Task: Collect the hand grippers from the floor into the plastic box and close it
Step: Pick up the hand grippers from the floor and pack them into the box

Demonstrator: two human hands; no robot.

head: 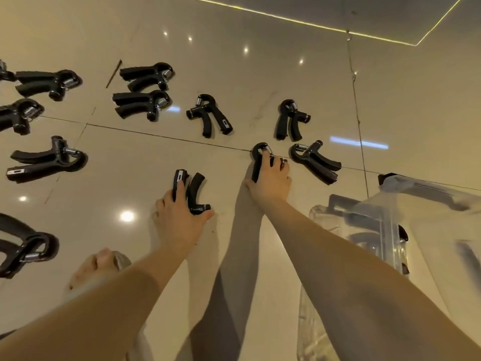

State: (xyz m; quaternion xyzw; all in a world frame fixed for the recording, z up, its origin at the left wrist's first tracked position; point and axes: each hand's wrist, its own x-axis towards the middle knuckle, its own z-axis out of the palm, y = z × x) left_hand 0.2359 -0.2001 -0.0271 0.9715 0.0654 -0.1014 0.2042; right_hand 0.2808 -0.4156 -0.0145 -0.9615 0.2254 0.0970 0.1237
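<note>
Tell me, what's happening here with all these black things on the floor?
A person is gathering hand grippers off a tiled floor. Their left hand grips one hand gripper, and their right hand grips a second gripper further out, both low at the floor. Many other grippers lie scattered around. A clear plastic box stands to the right; its contents are too blurred to tell.

We list: glossy beige tiled floor (260, 74); black hand grippers (206, 121) scattered flat across it; clear plastic box (377, 230) standing at its right; one thin stick (113, 73).
</note>
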